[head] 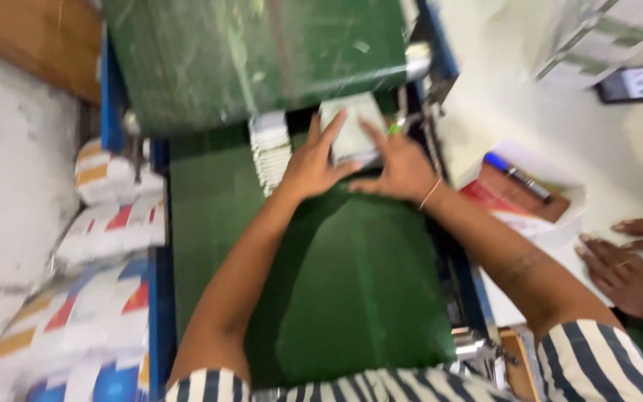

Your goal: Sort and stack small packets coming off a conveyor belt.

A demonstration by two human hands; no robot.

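While both hands [359,160] pinch a pale packet [351,130], stacked packets [269,149] crowd left.

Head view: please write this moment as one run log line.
left hand: on pale stack | right hand: on same stack | surface: green belt

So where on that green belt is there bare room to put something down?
The green belt lies bare between the forearms, toward the striped sleeves. It is crowded at the far end, where the left hand and right hand press a pale stack beside a white stack.
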